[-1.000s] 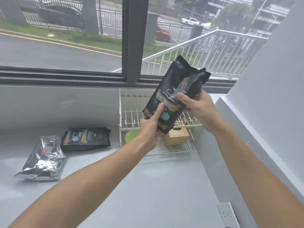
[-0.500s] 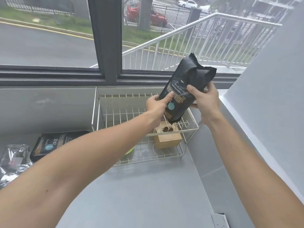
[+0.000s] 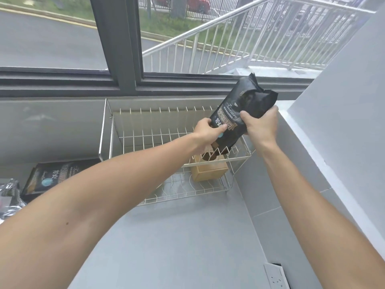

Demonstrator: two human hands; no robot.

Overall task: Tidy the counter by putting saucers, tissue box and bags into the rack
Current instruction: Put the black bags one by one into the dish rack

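Both hands are clasping the black coffee bag (image 3: 241, 119): the left hand (image 3: 205, 132) at its lower edge, the right hand (image 3: 259, 126) around its middle. It is hanging tilted over the right end of the wire rack (image 3: 145, 130), above the wooden tissue box (image 3: 209, 171). Best to be lowering it base first between the upper tier's prongs, releasing only once it is resting steadily.

This looks like a kitchen or pantry corner at ground level. A grey worktop (image 3: 187, 236) runs along grey walls beneath a dark-framed window (image 3: 116, 44) that looks onto a road, grass and a metal stair railing (image 3: 239, 38). A two-tier wire dish rack (image 3: 145, 142) stands on the worktop against the wall, with a wooden tissue box (image 3: 208, 171) on its lower tier. A white wall socket (image 3: 276, 276) sits near the front right.
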